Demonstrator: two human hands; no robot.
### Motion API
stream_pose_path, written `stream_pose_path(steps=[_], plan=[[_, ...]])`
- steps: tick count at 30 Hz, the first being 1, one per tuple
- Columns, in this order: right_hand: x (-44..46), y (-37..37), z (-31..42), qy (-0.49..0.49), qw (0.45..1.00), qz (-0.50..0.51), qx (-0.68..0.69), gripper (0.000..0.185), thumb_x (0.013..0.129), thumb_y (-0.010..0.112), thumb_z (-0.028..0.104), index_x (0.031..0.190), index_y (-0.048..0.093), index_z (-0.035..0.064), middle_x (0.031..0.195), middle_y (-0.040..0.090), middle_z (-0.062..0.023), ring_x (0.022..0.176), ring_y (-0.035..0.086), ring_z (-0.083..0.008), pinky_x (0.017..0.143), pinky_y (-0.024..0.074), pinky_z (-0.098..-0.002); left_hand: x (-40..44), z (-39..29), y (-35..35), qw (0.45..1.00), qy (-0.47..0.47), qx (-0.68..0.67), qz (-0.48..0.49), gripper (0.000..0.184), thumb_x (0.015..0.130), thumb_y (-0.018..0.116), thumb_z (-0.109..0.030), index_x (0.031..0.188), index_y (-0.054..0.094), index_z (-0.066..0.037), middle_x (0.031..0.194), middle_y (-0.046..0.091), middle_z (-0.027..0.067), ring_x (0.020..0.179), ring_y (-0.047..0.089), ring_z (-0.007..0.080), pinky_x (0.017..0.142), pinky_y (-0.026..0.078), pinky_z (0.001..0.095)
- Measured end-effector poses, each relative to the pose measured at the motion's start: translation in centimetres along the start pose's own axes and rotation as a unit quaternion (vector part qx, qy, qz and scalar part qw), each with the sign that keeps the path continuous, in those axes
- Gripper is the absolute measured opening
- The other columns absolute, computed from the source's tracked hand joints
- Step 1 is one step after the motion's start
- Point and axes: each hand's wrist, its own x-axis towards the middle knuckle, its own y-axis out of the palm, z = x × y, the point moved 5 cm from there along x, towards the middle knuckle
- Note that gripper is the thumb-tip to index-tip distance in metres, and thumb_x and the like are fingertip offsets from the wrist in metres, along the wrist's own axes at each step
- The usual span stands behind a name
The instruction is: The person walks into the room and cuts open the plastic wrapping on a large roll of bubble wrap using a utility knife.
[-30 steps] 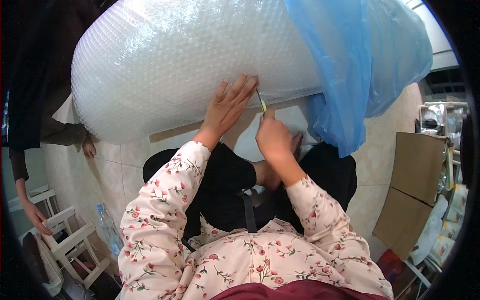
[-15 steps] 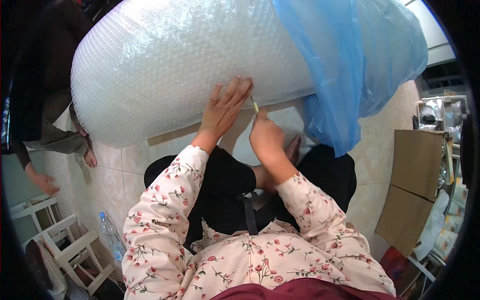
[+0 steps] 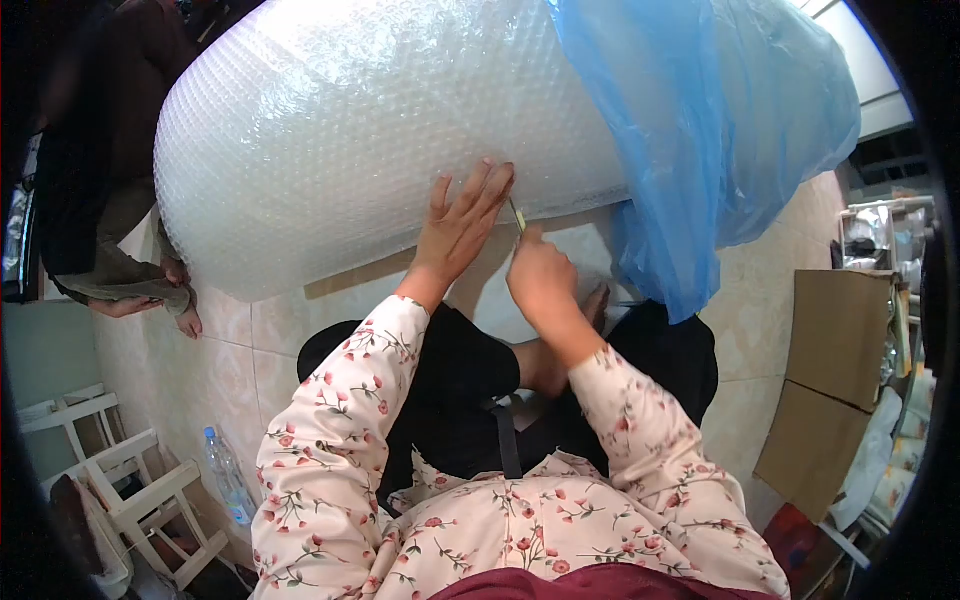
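A big roll of bubble wrap (image 3: 350,130) lies across the floor in front of me, its right part covered by a blue plastic bag (image 3: 680,150). My left hand (image 3: 462,225) rests flat on the roll's near side, fingers stretched out and a little apart. Just right of those fingertips, my right hand (image 3: 541,270) is closed around a slim cutter knife (image 3: 520,219) with a yellowish part. Its tip points at the lower edge of the wrap; whether the blade touches the film I cannot tell.
Another person (image 3: 120,200) in dark clothes is at the left, bare feet on the tiles. A water bottle (image 3: 228,475) stands near a white rack (image 3: 130,465) at lower left. On the right, a cardboard sheet (image 3: 825,380) leans against shelves of packaged goods.
Both hands and the knife appear slightly lower and to the right, as does the whole scene. The other person's lowered hand has left its spot at the far left.
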Motion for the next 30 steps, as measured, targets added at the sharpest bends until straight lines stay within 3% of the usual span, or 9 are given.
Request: stream_pose_path(steps=[5, 8, 13, 18, 24, 26, 28, 30], plan=[[0.0, 0.7, 0.4, -0.015, 1.000, -0.008, -0.007, 0.022, 0.077, 0.041, 0.008, 0.098, 0.043, 0.0000, 0.078, 0.059, -0.0196, 0.076, 0.059, -0.0343, 0.066, 0.0473, -0.0404, 0.0, 0.4, 0.7, 1.000, -0.006, 0.017, 0.009, 0.039, 0.074, 0.043, -0.023, 0.113, 0.048, -0.024, 0.127, 0.030, -0.0102, 0.121, 0.022, 0.0087, 0.098, 0.006, 0.0442], [-0.8, 0.8, -0.2, 0.010, 0.999, 0.004, 0.032, 0.019, 0.078, 0.041, 0.011, 0.092, 0.043, -0.0013, 0.077, 0.058, -0.0233, 0.075, 0.057, -0.0387, 0.067, 0.0448, -0.0454, 0.0, 0.4, 0.3, 0.999, 0.000, 0.032, -0.021, 0.039, 0.073, 0.044, -0.022, 0.112, 0.048, -0.024, 0.127, 0.030, -0.0099, 0.119, 0.024, 0.0088, 0.098, 0.008, 0.0443], [2.3, 1.7, 0.9, -0.033, 0.999, -0.031, 0.028, 0.020, 0.077, 0.042, 0.011, 0.093, 0.042, -0.0014, 0.076, 0.057, -0.0241, 0.073, 0.057, -0.0386, 0.066, 0.0449, -0.0455, -0.1, 0.2, 0.9, 1.000, -0.021, 0.007, 0.015, 0.039, 0.072, 0.045, -0.021, 0.111, 0.048, -0.021, 0.125, 0.032, -0.0089, 0.120, 0.024, 0.0100, 0.098, 0.008, 0.0448], [-0.9, 2.3, -1.1, -0.037, 0.999, -0.024, 0.018, 0.021, 0.080, 0.041, 0.017, 0.093, 0.041, 0.0007, 0.072, 0.057, -0.0241, 0.070, 0.057, -0.0396, 0.064, 0.0438, -0.0475, 0.0, 0.9, 0.8, 0.999, -0.013, 0.033, -0.015, 0.041, 0.073, 0.044, -0.020, 0.113, 0.047, -0.019, 0.125, 0.032, -0.0072, 0.120, 0.024, 0.0122, 0.097, 0.009, 0.0453], [-3.0, 1.2, -5.0, -0.086, 0.995, -0.042, 0.029, 0.024, 0.083, 0.041, 0.026, 0.094, 0.041, 0.0048, 0.067, 0.057, -0.0221, 0.066, 0.056, -0.0400, 0.061, 0.0423, -0.0483, 0.0, 1.6, -0.7, 0.991, -0.023, -0.107, 0.080, 0.053, 0.072, 0.053, -0.022, 0.122, 0.037, -0.014, 0.131, 0.028, -0.0017, 0.124, 0.019, 0.0188, 0.099, 0.007, 0.0462], [-3.5, 1.1, -6.0, -0.104, 0.992, -0.065, 0.039, 0.026, 0.082, 0.042, 0.029, 0.094, 0.041, 0.0055, 0.066, 0.056, -0.0215, 0.065, 0.055, -0.0394, 0.059, 0.0421, -0.0474, -2.4, 3.8, -2.3, 0.967, -0.074, -0.241, 0.041, 0.064, 0.071, 0.056, -0.028, 0.127, 0.029, -0.012, 0.135, 0.023, 0.0034, 0.126, 0.014, 0.0248, 0.100, 0.005, 0.0462], [-3.6, -0.1, -6.6, -0.120, 0.983, -0.105, 0.094, 0.029, 0.080, 0.045, 0.030, 0.094, 0.041, 0.0048, 0.061, 0.056, -0.0174, 0.059, 0.054, -0.0393, 0.057, 0.0416, -0.0480, -5.8, 7.4, -2.1, 0.972, -0.137, -0.190, 0.003, 0.070, 0.072, 0.057, -0.033, 0.129, 0.023, -0.010, 0.135, 0.020, 0.0069, 0.127, 0.011, 0.0271, 0.100, 0.005, 0.0454], [-2.9, -2.0, -6.5, -0.142, 0.971, -0.142, 0.129, 0.030, 0.079, 0.047, 0.030, 0.094, 0.040, 0.0046, 0.062, 0.056, -0.0168, 0.059, 0.054, -0.0394, 0.057, 0.0412, -0.0482, -9.7, 12.5, -1.7, 0.942, -0.295, -0.149, -0.062, 0.070, 0.075, 0.056, -0.036, 0.129, 0.023, -0.007, 0.135, 0.021, 0.0091, 0.125, 0.015, 0.0272, 0.100, 0.006, 0.0437]])
